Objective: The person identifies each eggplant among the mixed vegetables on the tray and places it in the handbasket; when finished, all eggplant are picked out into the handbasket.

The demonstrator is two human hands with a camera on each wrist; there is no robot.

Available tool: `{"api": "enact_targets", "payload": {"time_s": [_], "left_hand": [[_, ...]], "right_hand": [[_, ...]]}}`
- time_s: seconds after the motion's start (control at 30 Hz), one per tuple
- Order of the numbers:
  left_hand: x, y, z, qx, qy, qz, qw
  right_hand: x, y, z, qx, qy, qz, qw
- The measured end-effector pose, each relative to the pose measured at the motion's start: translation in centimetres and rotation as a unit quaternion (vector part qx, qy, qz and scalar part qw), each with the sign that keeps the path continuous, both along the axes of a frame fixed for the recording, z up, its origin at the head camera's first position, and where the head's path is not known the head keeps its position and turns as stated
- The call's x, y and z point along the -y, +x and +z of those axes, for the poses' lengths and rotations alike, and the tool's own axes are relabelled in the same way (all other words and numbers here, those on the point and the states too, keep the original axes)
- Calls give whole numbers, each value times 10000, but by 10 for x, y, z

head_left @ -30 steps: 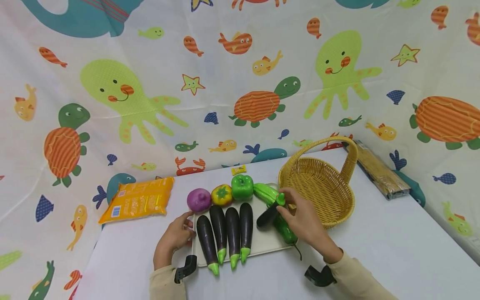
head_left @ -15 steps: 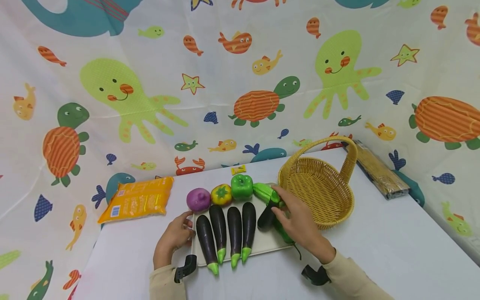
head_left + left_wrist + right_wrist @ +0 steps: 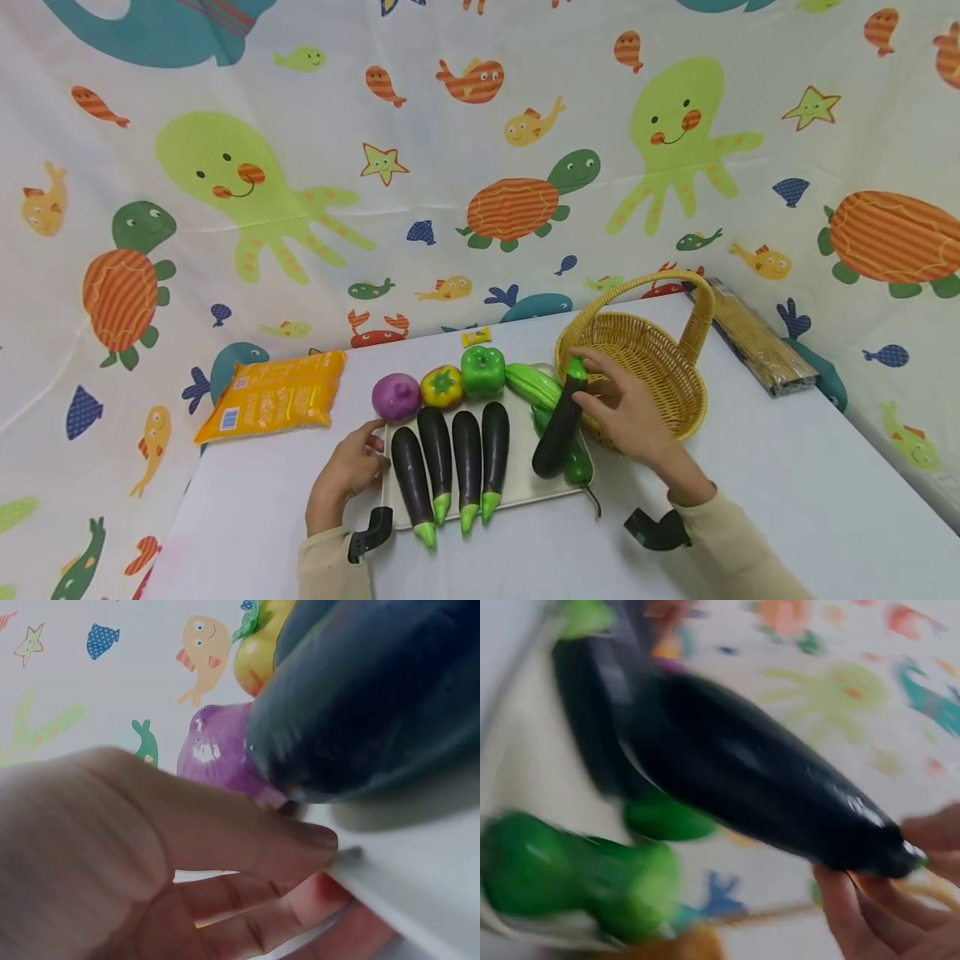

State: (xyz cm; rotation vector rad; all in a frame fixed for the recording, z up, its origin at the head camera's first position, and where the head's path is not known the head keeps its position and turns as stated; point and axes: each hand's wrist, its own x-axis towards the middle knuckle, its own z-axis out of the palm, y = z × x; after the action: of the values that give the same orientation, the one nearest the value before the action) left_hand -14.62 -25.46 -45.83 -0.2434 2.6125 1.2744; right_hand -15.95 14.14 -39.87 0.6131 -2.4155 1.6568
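Note:
My right hand (image 3: 626, 412) grips an eggplant (image 3: 558, 429) by its green stem end, its dark body hanging tilted over the right side of the cream tray (image 3: 519, 477). In the right wrist view, thumb and fingers pinch that end of the eggplant (image 3: 757, 776). At the tray's left edge, my left hand (image 3: 348, 467) pinches the rim between thumb and fingers, as the left wrist view shows. Several more eggplants (image 3: 467, 458) lie side by side on the tray, stems toward me. Under the held eggplant are a ridged green vegetable (image 3: 528, 382) and a long green pepper (image 3: 577, 468), both partly hidden.
Along the tray's far edge sit a purple onion (image 3: 396, 397), a yellow pepper (image 3: 442, 387) and a green bell pepper (image 3: 482, 371). A handled wicker basket (image 3: 693, 408) stands just right of the tray. Farther out are an orange bag (image 3: 277, 396), a small yellow packet (image 3: 476, 336) and a plastic-wrapped bundle (image 3: 761, 342).
My right hand has moved right toward the basket, raising the eggplant, whose whole length now shows. The left hand stays at the tray's edge. Two eggplants in the row shifted slightly earlier.

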Motion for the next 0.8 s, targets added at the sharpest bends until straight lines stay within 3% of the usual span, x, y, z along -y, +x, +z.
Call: {"api": "enact_targets", "payload": {"time_s": [0.2, 0.4, 0.6, 0.8], "left_hand": [[2, 0, -1, 30, -34, 4, 10000], [4, 0, 0, -3, -116, -18, 9999], [1, -1, -1, -89, -9, -18, 10000], [0, -1, -3, -119, -13, -6, 9999]], "right_hand": [[-54, -27, 33, 1044, -114, 265, 9941], [-78, -79, 40, 1883, 321, 576, 9799], [-76, -128, 30, 2614, 584, 825, 9599], [-61, -153, 4, 2685, 1130, 1397, 9464]]}}
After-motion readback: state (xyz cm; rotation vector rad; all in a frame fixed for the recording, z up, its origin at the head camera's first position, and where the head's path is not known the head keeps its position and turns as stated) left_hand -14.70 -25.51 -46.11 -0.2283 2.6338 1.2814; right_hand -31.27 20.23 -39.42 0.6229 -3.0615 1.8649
